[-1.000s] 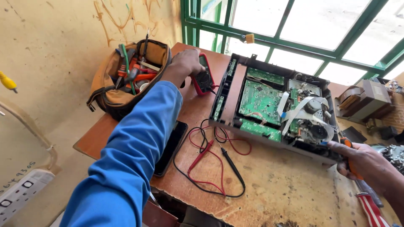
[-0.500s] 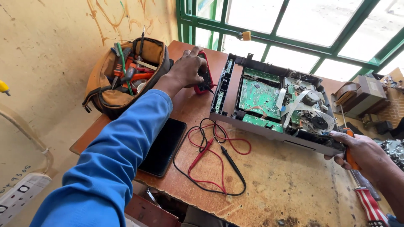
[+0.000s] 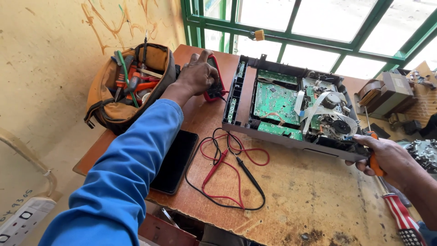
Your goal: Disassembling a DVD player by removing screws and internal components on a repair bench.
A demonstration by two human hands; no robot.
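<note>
The left hand (image 3: 196,75), reaching out from a bright blue fabric sleeve (image 3: 127,173), is resting on a red-cased handheld meter (image 3: 214,82) lying at the far edge of a worn, scratched wooden tabletop (image 3: 309,200). Its fingers are curling over the meter's body and pressing on it, with the forefinger lifting upward; whether they are fully clasping the case cannot be told. Red and black test leads (image 3: 232,171), thin and flexible, are looping loosely across the wood from the meter toward the near edge, their rigid probe handles lying crossed.

The right hand (image 3: 387,157) is closing around an orange-handled screwdriver (image 3: 374,159), its slender metal shaft rising beside the right corner of an opened black metal player chassis (image 3: 291,109). The hand is touching that corner of the chassis. Inside the chassis, green printed circuit boards, white flat ribbon cables and a round silvery drum mechanism are lying exposed.

A tan and black fabric tool bag (image 3: 127,86), bristling with red- and green-handled tools, is sitting just left of the meter. A flat, glossy black tablet (image 3: 175,161) is lying beside the sleeve. A red-and-white striped screwdriver handle (image 3: 403,218) is lying near the right wrist.
</note>
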